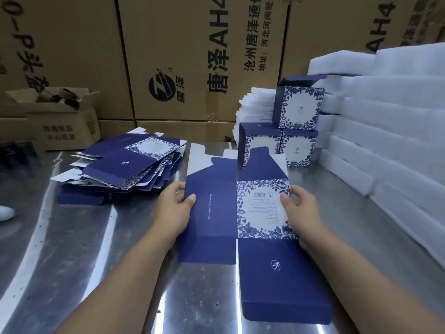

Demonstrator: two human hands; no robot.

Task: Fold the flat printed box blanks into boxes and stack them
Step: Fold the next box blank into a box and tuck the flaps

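A flat box blank (216,213), dark blue with a white floral panel and barcode, is held above the steel table (84,249) in the middle of the view. My left hand (174,208) pinches its left edge, thumb on top. Its right edge is pinched by my right hand (299,208), thumb on the printed panel. A messy pile of flat blanks (125,165) lies to the left. Three folded boxes (298,107) stand stacked behind the held blank, two below and one on top with its lid flap up.
Tall stacks of white foam sheets (385,116) line the right side. Large brown cartons (192,56) form a wall at the back. A small open carton (65,121) sits at the back left. A white object (6,212) shows at the left edge.
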